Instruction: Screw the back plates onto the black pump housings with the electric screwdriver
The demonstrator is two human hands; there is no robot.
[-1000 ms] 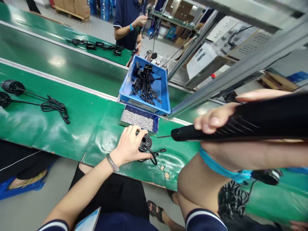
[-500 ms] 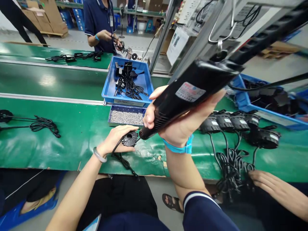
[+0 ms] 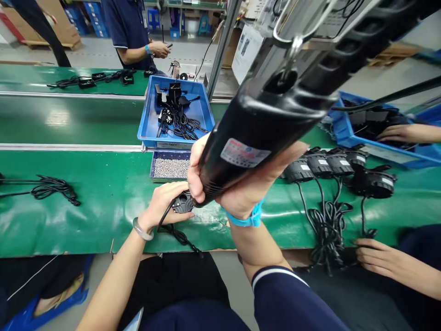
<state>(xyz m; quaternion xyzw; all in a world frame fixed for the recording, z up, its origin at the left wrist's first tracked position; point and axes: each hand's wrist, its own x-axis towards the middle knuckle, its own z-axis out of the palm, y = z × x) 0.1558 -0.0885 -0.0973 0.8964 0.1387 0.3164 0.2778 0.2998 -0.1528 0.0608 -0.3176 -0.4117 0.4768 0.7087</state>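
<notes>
In the head view my right hand [image 3: 241, 191] is wrapped round a black electric screwdriver [image 3: 220, 172], which hangs from a metal hook and slants down to the left. The tool's lower end is right over a round black housing [image 3: 182, 202]; its tip is hidden. My left hand [image 3: 165, 202] grips that housing by its edge on the green bench. A black cable [image 3: 179, 235] runs from the housing and lies bundled towards the front edge. Just beyond the housing stands a small tray of screws [image 3: 170, 168].
A blue bin [image 3: 201, 108] with black adapters and cables stands behind the screw tray. Several round black units [image 3: 320, 164] with cables line the right. A co-worker's hand [image 3: 375, 253] is near those cables, another hand [image 3: 396, 133] in the right bin [image 3: 379, 156]. A cable bundle [image 3: 51, 186] lies left.
My right hand has brought the screwdriver left and down onto the housing. My left hand still holds the housing. A co-worker's hand has appeared in the right bin.
</notes>
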